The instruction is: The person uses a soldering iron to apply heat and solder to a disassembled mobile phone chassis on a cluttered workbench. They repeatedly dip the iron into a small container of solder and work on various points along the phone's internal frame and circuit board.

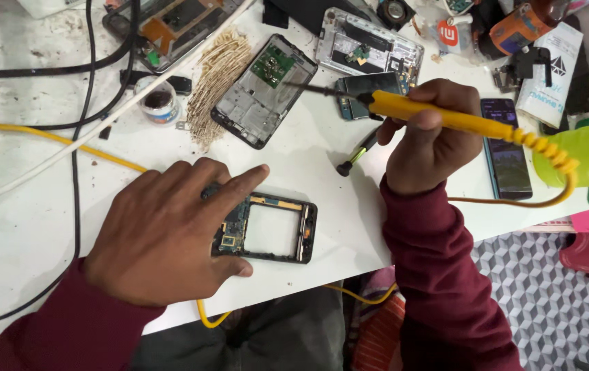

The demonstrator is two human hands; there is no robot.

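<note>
My left hand (171,230) lies flat on the white table, its fingers pressing down the left end of a black phone frame (274,230) with a bare circuit board and an empty rectangular opening. My right hand (428,134) grips a yellow soldering iron (446,118). The iron's dark tip points left, hovering over an opened phone body with a green board (263,89). A coiled yellow cord runs off the iron's rear end to the right.
Several opened phone bodies (367,45) and parts crowd the table's far side. A small round tin (160,103) and a bundle of tan bristles (219,75) sit left of centre. A dark phone (507,148), a small screwdriver (358,152), black and yellow cables (68,141) lie around.
</note>
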